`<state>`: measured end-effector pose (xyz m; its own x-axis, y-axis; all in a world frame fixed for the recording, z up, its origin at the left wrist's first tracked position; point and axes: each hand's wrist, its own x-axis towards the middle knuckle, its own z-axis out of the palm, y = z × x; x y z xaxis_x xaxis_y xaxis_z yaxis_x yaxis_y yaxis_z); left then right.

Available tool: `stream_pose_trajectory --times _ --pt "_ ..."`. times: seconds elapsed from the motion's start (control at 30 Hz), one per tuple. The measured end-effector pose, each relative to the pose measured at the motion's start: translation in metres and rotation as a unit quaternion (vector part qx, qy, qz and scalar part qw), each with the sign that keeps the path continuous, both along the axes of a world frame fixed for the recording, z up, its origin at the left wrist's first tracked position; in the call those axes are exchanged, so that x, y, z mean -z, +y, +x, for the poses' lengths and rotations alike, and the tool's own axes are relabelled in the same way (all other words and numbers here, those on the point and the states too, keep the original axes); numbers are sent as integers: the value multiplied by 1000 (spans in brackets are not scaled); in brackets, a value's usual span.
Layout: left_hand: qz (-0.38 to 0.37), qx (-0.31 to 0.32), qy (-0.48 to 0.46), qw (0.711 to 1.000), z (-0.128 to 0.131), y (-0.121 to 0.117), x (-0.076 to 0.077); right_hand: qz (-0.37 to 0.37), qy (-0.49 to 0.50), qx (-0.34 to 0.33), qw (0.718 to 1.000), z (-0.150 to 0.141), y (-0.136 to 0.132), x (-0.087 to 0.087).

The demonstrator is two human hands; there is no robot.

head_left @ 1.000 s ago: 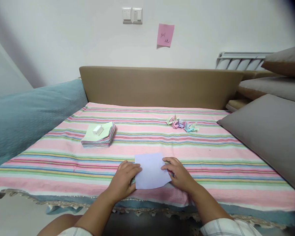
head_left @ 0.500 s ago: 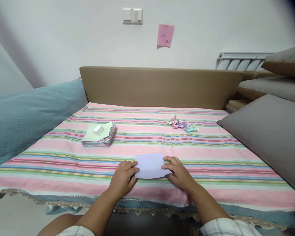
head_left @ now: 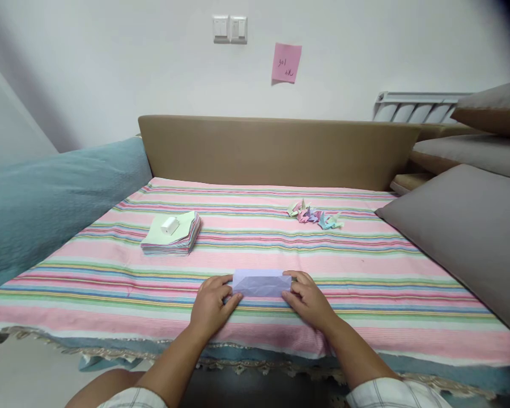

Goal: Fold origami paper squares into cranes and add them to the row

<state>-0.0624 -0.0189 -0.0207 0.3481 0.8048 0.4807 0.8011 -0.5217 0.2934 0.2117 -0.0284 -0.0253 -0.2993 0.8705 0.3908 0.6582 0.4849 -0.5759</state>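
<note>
A pale lilac sheet of paper (head_left: pixel 261 283) is held by its two ends close to the front of the striped cloth. Its lower part looks darker than the strip along its top, with faint crease lines. Fingers of my left hand (head_left: pixel 212 303) rest at the left end, the thumb at the lower left corner. At the opposite end my right hand (head_left: pixel 308 297) pinches the paper the same way, thumb low and fingers along the upper corner. Both hands are closed on the sheet. Fingertips behind the paper are partly hidden.
A stack of coloured paper (head_left: pixel 170 241) with a white block (head_left: pixel 170 225) on top lies left. Several folded paper cranes (head_left: pixel 314 215) sit back right. Grey cushions (head_left: pixel 459 238) line the right, a blue-covered armrest (head_left: pixel 68 192) the left, a brown backrest (head_left: pixel 276 150) behind.
The paper's near edge has turned up, so the sheet looks narrower and shows a darker face. Both thumbs have shifted to its lower corners. The stack and cranes have stayed put.
</note>
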Motion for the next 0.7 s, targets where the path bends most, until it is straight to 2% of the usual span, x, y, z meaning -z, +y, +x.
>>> stream_pose_trajectory --times 0.33,0.53,0.7 --pt "-15 -38 -12 999 5 -1 -1 -3 -21 82 996 -8 1 7" --pt "-21 -50 -12 998 7 -1 -2 -1 -28 101 994 -9 2 10" --pt "26 -43 9 999 9 -4 -2 3 -27 107 994 -9 2 10"
